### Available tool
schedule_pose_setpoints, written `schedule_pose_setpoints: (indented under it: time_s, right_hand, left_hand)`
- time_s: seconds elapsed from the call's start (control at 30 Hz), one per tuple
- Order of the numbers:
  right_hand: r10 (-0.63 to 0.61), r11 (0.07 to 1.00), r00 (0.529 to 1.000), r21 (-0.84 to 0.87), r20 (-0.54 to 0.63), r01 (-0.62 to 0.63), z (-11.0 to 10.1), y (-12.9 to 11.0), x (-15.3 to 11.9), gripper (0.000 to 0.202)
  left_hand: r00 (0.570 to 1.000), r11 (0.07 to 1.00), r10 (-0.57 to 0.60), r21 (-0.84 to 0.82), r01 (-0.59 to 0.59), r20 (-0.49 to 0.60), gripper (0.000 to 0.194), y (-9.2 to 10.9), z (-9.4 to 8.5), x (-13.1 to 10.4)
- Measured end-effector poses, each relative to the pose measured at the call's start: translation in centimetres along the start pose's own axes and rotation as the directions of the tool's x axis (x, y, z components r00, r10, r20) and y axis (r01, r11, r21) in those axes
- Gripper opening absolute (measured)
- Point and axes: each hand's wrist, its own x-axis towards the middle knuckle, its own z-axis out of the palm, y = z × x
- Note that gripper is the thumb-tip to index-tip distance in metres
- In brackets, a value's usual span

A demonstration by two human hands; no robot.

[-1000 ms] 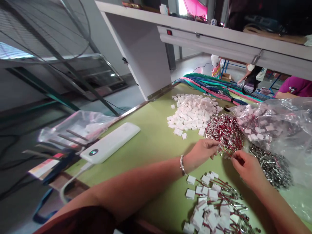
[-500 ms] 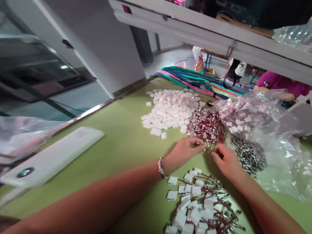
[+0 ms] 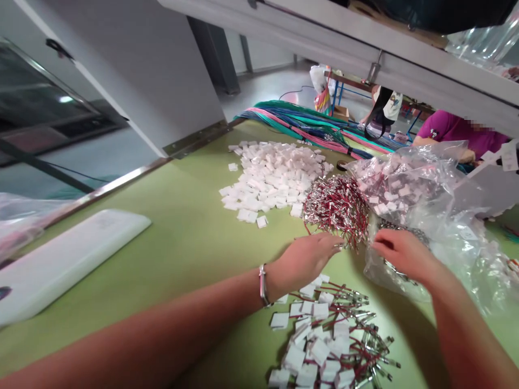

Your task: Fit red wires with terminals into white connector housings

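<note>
My left hand (image 3: 306, 259), with a bracelet at its wrist, is closed at the near edge of a pile of short red wires with metal ends (image 3: 336, 208). A small shiny wire end shows at its fingertips. To the right, my right hand (image 3: 407, 254) hangs over a heap of small dark metal parts (image 3: 399, 270) lying by clear plastic. Its fingers are curled together, and whatever is in them is hidden. Below both hands lie several white tabs joined to red wires with metal tips (image 3: 320, 351). Loose white tabs (image 3: 271, 175) are heaped beyond my left hand.
A clear bag of white pieces (image 3: 393, 181) stands at the right. Bundled green, blue and pink cables (image 3: 295, 127) lie along the back. A long white object (image 3: 77, 259) rests at the left. A shelf edge (image 3: 324, 48) crosses above, and a person in purple (image 3: 458, 132) sits beyond.
My right hand has moved right, away from the red wire pile and over the dark metal parts. My left hand stays by the pile. The view has shifted slightly.
</note>
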Motion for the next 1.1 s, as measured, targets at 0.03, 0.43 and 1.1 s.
schedule_pose_setpoints:
  time_s: [0.03,0.43,1.1]
  right_hand:
    - [0.066,0.992,0.996,-0.112,0.054,-0.060,-1.3,1.3,-0.4,0.018]
    - [-0.103,0.964,0.941,-0.264,-0.322,0.015,3.8,10.0,-6.1,0.020]
    - [-0.027,0.999,0.786,-0.051,-0.617,-0.005,2.0,5.9,-1.9,0.026]
  left_hand:
    - [1.000,0.997,-0.019,-0.068,0.018,-0.007,0.032,-0.1,-0.1,0.0]
    - [0.999,0.954,0.014,-0.300,-0.030,-0.052,0.027,-0.5,0.1,0.3]
    - [0.985,0.831,-0.164,-0.545,0.113,-0.045,0.019,-0.5,-0.3,0.7]
